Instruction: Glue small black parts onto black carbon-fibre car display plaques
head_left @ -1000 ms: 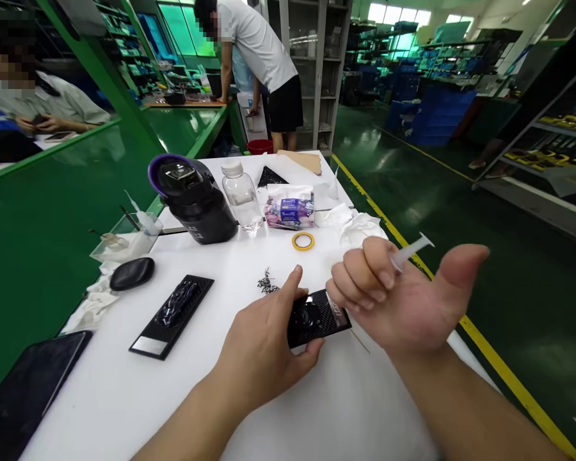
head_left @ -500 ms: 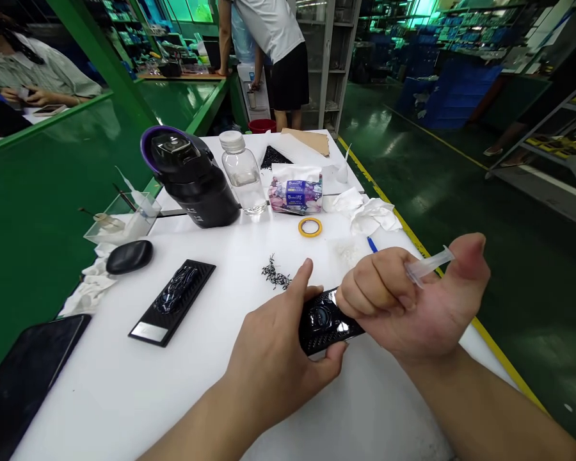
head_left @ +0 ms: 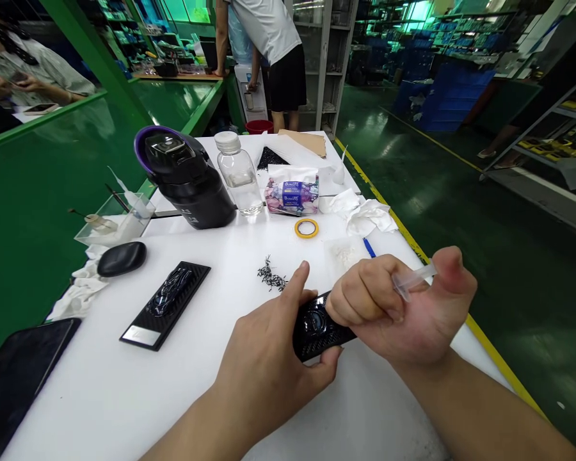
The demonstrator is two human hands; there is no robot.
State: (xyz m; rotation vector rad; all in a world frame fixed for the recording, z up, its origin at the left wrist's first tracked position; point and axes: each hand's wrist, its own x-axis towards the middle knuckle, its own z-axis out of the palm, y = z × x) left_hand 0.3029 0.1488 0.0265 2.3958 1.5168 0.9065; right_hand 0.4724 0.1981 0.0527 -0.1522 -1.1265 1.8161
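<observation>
Over the white table (head_left: 86, 397), the left hand (head_left: 271, 349) clamps a black plate (head_left: 314, 326); the right hand (head_left: 388, 307) curls tight round a syringe (head_left: 413, 279), thumb at the plunger (head_left: 428, 272)!

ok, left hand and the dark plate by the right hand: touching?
Touching. The head view shows the left hand around one end of the dark plate, thumb against its near edge.

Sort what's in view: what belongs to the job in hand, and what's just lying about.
In the job:
black plate, held
syringe, held
similar plate lying at left, likely

Apparently just lying about:
black flask
clear bottle
tissue pack
black oval case
</observation>
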